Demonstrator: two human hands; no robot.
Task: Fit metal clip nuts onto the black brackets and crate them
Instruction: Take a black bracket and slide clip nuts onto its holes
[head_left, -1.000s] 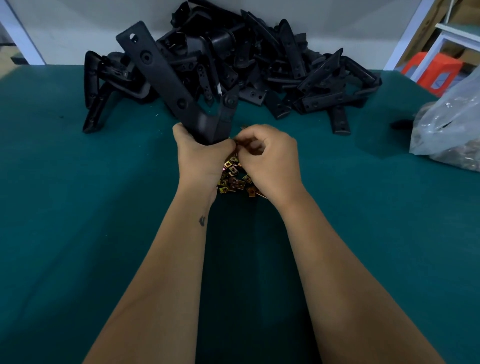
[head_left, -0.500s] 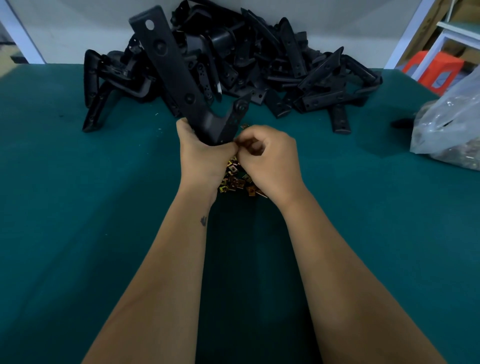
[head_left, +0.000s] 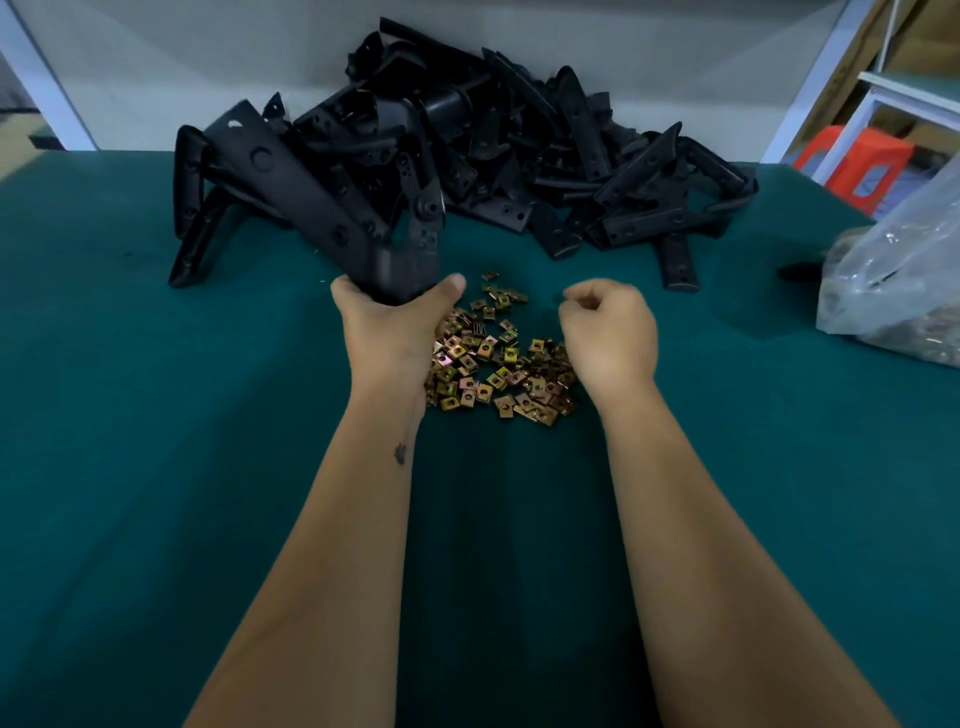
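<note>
The two hands have come apart since half a second ago, when they met at the lower end of the bracket. The left hand grips the bent lower end of the black bracket, thumb on the right side and fingers wrapped round the left; the bracket's long arm leans up and to the left, lower and flatter than before, its short arm rising toward the heap. The right hand has drawn off to the right and now sits clear of the bracket, fingers curled in, thumb against the forefinger; whether a clip nut is pinched there cannot be told. With the hands separated, the pile of gold-coloured clip nuts lies uncovered on the green table mat between the two wrists, just below the bracket's lower end; earlier most of it was hidden under the hands. The heap of black brackets sits at the far edge of the mat, unchanged. A clear plastic bag lies at the right edge of the mat, and a red stool stands beyond it.
</note>
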